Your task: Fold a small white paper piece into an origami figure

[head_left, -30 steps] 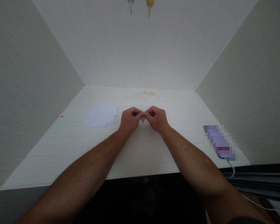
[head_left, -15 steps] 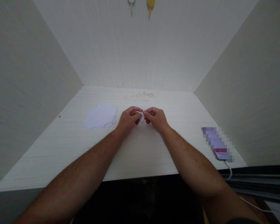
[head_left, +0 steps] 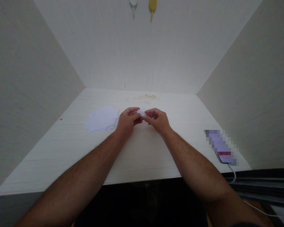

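Note:
A small folded piece of white paper is held between my two hands over the middle of the white table. My left hand pinches its left side between thumb and fingers. On the right side, the thumb and fingertips of my right hand close on the paper's edge. The folds are too small to make out in detail. To the left of my left hand lies a loose stack of white paper sheets with uneven edges.
A phone with a blurred screen and a white cable lies at the right of the table. Walls rise on three sides. Two hooks, one white and one yellow, hang on the back wall. A small orange spot is at the left.
The small paper has been turned up, from pointing down between my fingers to lying higher across them. My left hand has shifted slightly left and its fingers have spread a little.

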Available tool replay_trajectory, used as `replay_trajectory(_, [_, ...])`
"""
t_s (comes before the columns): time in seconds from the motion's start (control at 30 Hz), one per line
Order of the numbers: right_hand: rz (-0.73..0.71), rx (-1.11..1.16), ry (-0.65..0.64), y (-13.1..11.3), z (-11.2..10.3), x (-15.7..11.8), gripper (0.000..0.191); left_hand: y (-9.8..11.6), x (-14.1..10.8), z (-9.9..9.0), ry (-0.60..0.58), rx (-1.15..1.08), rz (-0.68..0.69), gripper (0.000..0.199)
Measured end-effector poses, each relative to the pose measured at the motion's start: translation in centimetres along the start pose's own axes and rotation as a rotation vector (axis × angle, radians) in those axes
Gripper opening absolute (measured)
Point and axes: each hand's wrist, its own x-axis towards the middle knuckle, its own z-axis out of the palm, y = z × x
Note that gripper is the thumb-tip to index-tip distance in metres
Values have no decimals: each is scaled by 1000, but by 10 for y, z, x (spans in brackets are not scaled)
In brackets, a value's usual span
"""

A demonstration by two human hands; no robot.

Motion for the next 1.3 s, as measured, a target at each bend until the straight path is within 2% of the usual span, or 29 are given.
replay_trajectory(0.17, [2, -104, 17, 1, 0, -1, 33, -3, 0, -1, -49, 23, 27, 33])
replay_trajectory(0.33, [-8, -104, 34, -5, 0, -3, 25, -3, -1, -1, -109, 80, 49, 27])
replay_trajectory(0.6, [-36, -91, 34, -11, -1, -5, 25, -3, -2, 0, -75, 207, 202, 16])
replay_trajectory(0.93, [61, -61, 46, -4, -3, 0, 26, -8, 2, -6, -99, 170, 184, 23])
replay_trajectory(1.03, [-45, -120, 105, -4, -2, -1, 21, -7, 1, -5, -68, 196, 211, 22])
replay_trajectory(1.13, [-268, -244, 196, -5, -2, -3, 18, -4, -2, -2, -9, 287, 249, 20])
replay_trajectory(1.2, [-387, -312, 211, -5, -2, -3, 12, -2, -3, -1, 13, 342, 269, 19])
replay_trajectory(1.3, [-429, -379, 197, -3, -4, -3, 5, -2, -4, 0, 10, 376, 302, 16])
